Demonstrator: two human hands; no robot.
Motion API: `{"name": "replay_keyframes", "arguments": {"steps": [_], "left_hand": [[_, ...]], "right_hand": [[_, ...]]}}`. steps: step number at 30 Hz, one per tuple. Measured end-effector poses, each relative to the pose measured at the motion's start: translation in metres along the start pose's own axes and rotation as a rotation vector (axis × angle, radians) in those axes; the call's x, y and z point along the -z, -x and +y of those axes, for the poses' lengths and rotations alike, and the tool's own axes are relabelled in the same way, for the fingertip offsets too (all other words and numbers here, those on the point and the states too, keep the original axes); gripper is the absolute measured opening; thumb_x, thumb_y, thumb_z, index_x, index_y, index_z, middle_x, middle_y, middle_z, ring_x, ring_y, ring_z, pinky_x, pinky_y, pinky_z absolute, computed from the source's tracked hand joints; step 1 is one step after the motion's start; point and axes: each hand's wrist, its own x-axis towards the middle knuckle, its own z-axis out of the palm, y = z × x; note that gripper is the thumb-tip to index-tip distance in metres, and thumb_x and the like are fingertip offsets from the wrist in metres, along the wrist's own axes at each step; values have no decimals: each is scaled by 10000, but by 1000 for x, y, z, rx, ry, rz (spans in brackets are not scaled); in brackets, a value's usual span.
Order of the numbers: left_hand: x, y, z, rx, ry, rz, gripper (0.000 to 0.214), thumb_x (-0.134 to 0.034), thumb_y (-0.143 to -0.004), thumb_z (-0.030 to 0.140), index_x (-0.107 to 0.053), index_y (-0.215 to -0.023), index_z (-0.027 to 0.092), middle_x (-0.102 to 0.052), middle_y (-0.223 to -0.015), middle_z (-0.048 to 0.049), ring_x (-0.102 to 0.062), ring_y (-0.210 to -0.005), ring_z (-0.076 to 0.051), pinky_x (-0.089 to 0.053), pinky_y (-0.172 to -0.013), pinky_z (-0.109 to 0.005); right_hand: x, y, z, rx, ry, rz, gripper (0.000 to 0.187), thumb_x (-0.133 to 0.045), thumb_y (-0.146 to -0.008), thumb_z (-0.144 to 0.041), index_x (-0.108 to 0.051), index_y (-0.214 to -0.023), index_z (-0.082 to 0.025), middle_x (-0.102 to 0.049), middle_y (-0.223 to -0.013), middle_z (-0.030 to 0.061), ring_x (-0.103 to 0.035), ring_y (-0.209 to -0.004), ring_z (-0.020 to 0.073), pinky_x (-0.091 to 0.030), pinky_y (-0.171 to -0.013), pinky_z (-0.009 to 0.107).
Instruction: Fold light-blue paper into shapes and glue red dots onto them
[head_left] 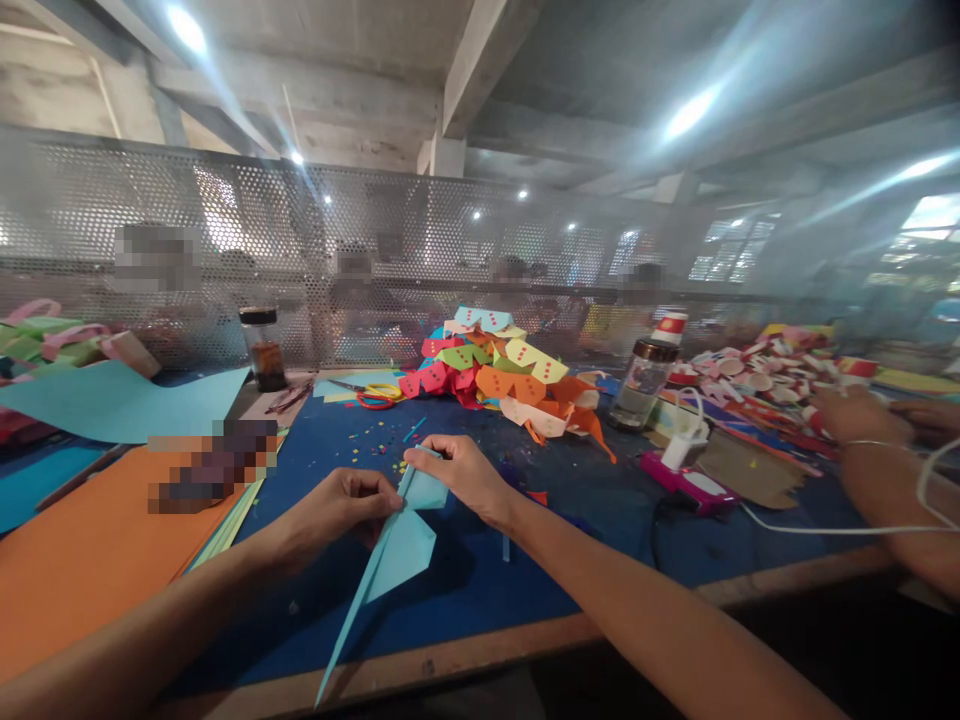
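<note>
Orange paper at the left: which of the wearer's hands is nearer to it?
Left. The left hand, pinching the folded light-blue paper, is right of the orange paper; the right hand, holding that folded paper nearer its far end, is farther right.

Overhead, a grey concrete ceiling (360,30) is spanning the room, with a heavy beam (480,60) running toward a far pillar (448,158). White lamps (688,112) are glaring on the left and right. Behind the blue-topped table (495,595), a perforated grey metal screen (375,215) is stretching from left to right, and small lights (523,193) are showing through it. At the far right, daylight is coming through a paned window (932,225).
</note>
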Motion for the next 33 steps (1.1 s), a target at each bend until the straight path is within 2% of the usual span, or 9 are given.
{"name": "replay_keyframes", "arguments": {"steps": [3, 5, 7, 10, 14, 17, 21, 27, 33], "left_hand": [[3, -1, -3, -23, 0, 18, 358, -800, -638, 491, -642, -651, 171, -526, -536, 54, -498, -506, -112, -408, -524, -248], [5, -2, -3, -54, 13, 49, 350, -784, -666, 486, -637, -659, 169, -547, -554, 48, -510, -516, -112, -415, -535, -248], [7, -3, -2, -70, 29, 121, 347, -775, -677, 479, -635, -654, 163, -564, -564, 39, -515, -522, -112, -423, -541, -249], [11, -4, 2, -75, 50, 255, 359, -777, -668, 486, -628, -642, 160, -543, -558, 43, -498, -525, -107, -428, -537, -241], [17, -6, 2, -98, 77, 342, 380, -766, -674, 517, -654, -703, 155, -555, -593, 35, -519, -563, -113, -466, -579, -249], [19, -6, 2, -115, 103, 386, 380, -774, -665, 514, -632, -680, 161, -546, -598, 35, -526, -574, -115, -473, -586, -249], [19, -6, 2, -130, 138, 409, 390, -778, -669, 502, -583, -615, 169, -533, -579, 43, -505, -558, -99, -462, -576, -230], [18, -7, -1, -107, 191, 366, 354, -791, -673, 455, -594, -628, 164, -562, -578, 38, -510, -539, -90, -475, -572, -227], [17, -8, -4, -111, 214, 348, 320, -798, -682, 420, -609, -645, 165, -563, -587, 41, -515, -552, -88, -494, -584, -224]], "right_hand": [[1, 0, -3, 77, 56, 44, 380, -592, -887, -520, -660, -755, -170, -604, -671, -1, -515, -629, 136, -404, -585, 255], [3, 2, -6, 152, 93, 115, 300, -564, -925, -460, -676, -884, -186, -661, -862, 36, -575, -803, 174, -450, -731, 290], [5, 4, -10, 293, 183, 232, 219, -551, -948, -385, -657, -1015, -205, -651, -1040, 69, -578, -966, 204, -447, -872, 338], [6, 10, -15, 579, 442, 355, 148, -527, -981, -280, -630, -1059, -208, -628, -1051, 82, -571, -1028, 215, -443, -931, 375], [-3, 22, -17, 767, 752, 252, 146, -543, -973, -207, -636, -1084, -213, -642, -967, 62, -567, -961, 209, -431, -887, 373], [-12, 28, -15, 840, 881, 141, 226, -561, -922, -127, -644, -1104, -232, -646, -963, 50, -551, -943, 208, -409, -865, 370], [-18, 29, -14, 880, 968, 40, 337, -572, -884, -84, -617, -1182, -236, -640, -1110, 61, -505, -1094, 225, -379, -944, 386], [-18, 29, -16, 892, 997, 9, 166, -550, -989, -247, -635, -1129, -216, -650, -1151, 59, -484, -1150, 228, -333, -1020, 389], [-19, 29, -16, 882, 999, 10, 143, -539, -997, -255, -645, -1074, -199, -663, -1112, 59, -487, -1138, 226, -333, -1014, 386]]}}
